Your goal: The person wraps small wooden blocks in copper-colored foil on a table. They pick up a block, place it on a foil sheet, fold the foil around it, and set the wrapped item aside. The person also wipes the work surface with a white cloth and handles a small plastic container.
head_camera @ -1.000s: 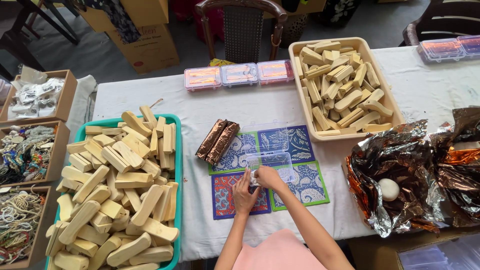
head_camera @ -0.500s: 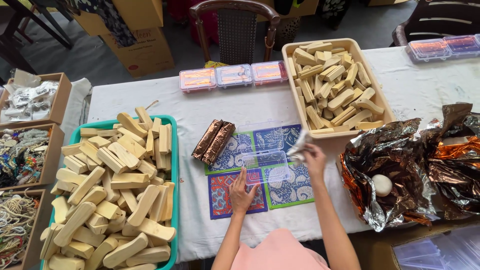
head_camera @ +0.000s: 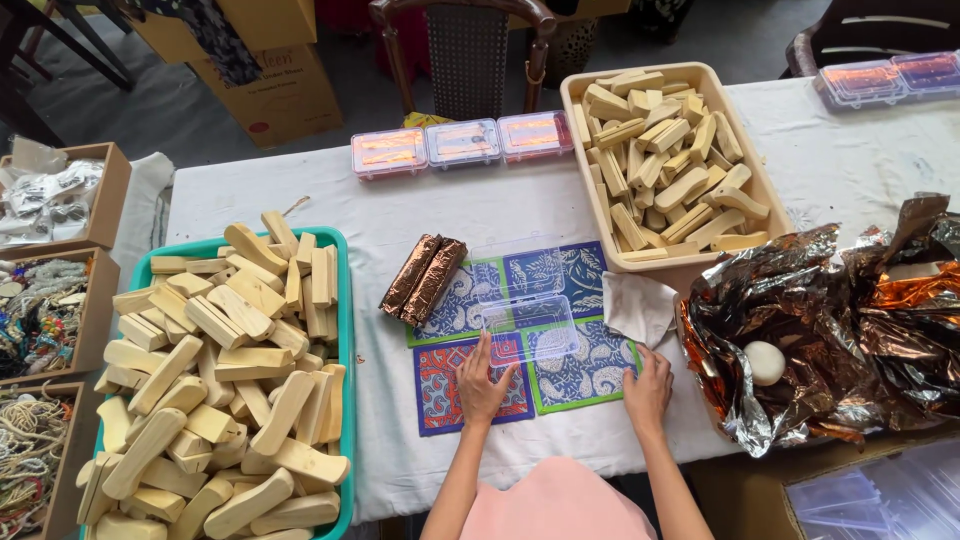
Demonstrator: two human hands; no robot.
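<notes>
The right hand [head_camera: 648, 388] has dropped from the crumpled white cloth [head_camera: 638, 305] to the patterned mat [head_camera: 590, 375] — both hands now rest open, the left hand [head_camera: 483, 380] touching the clear plastic box [head_camera: 528, 312] lying open on the tabletop.

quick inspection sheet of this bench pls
Surface: table under white cloth.
Job's things: open clear box on patterned mats; two foil rolls beside it.
Clutter: green tray and beige tray heaped with wooden blocks; white cloth piece; crumpled foil holding a white ball; small lidded boxes.
Hands: left hand touches the box; right hand flat on a mat.
Cables: nothing seen.
Surroundings: chair, cardboard boxes.
</notes>
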